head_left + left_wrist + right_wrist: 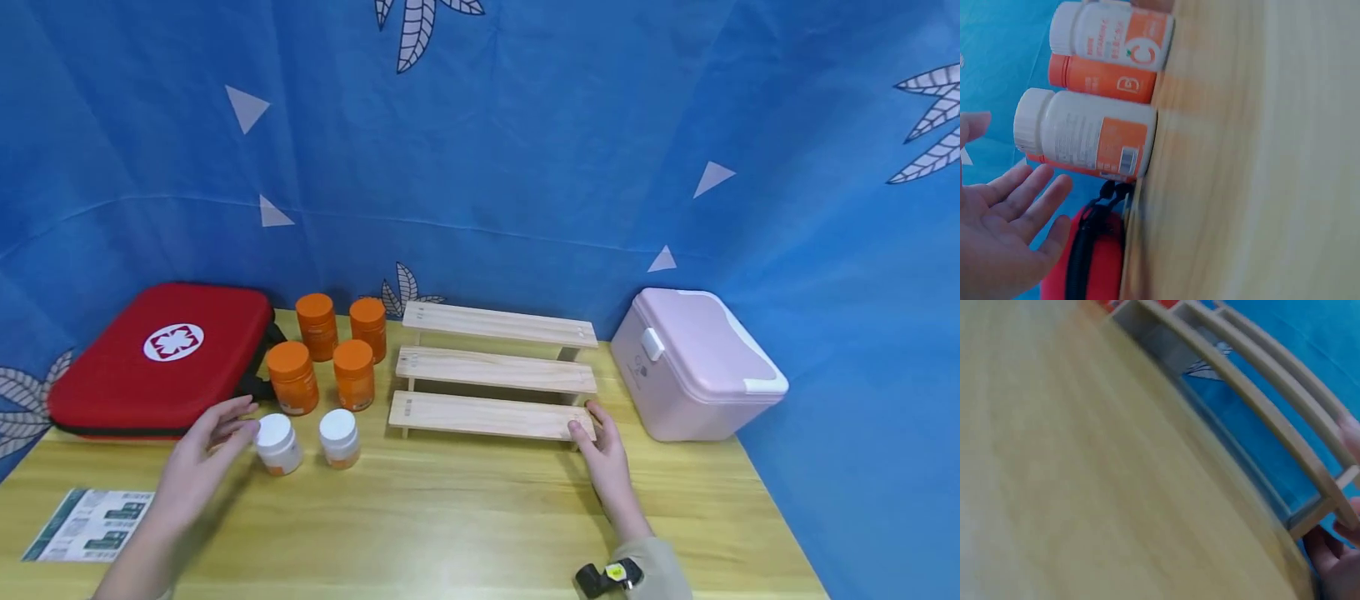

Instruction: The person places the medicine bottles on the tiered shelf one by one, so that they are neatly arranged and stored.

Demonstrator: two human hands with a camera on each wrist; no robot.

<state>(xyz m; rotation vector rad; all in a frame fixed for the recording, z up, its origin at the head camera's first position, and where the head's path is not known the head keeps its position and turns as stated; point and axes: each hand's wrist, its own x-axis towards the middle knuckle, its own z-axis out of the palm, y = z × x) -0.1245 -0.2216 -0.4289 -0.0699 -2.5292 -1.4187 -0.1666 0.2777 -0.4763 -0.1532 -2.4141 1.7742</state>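
A blue cloth (525, 150) hangs beyond the person's left hand (206, 454) and right hand (609, 458), and a wooden table (450, 517) lies beneath them. Beyond the left hand, off to its left, lies a red case (150, 375) with a white emblem. Left of the right hand stands a three-tier wooden rack (480, 415); that hand pinches the right end of the lowest shelf between thumb and fingers. Beyond this grip, to its right, sits a pink box (667, 392). A printed sheet (82, 525) lies beside the left forearm. Past the left fingertips stand four orange bottles (295, 392). The left hand's fingers are loosely spread; just right of them stands a white bottle (279, 450), contact unclear, and farther right a second white bottle (340, 442).
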